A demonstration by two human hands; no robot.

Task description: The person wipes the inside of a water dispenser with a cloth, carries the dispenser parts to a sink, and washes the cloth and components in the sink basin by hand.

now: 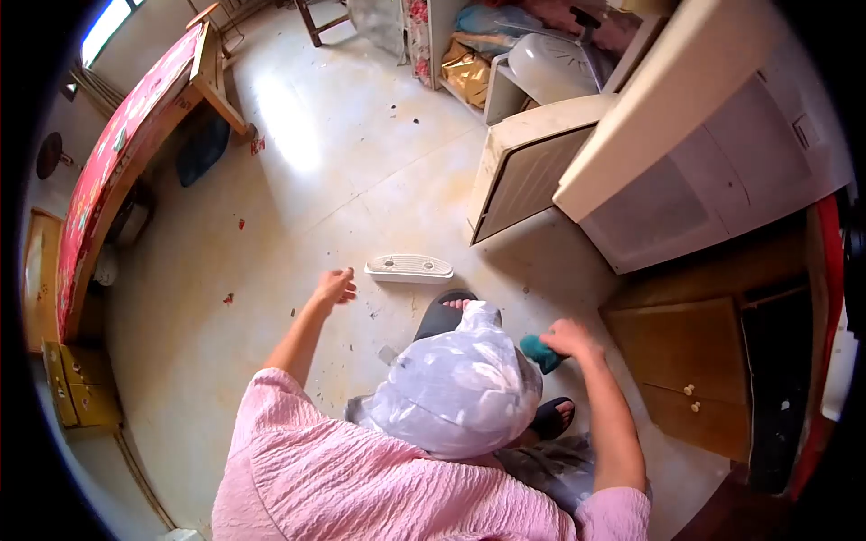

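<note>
My right hand (572, 339) is closed around a bunched dark green cloth (541, 353), held beside my right knee. My left hand (336, 286) reaches out low over the floor with its fingers loosely bent and nothing seen in it. Just to the right of that hand, apart from it, a long white plastic piece (410, 268) lies on the floor. Its top is ribbed, with two round marks, and its front edge is curved.
A white appliance door (532, 167) stands open at the upper right, below a large white panel (667, 99). A wooden cabinet (695, 370) is at right. A bed with a red cover (117, 153) runs along the left. Small scraps dot the floor (244, 270).
</note>
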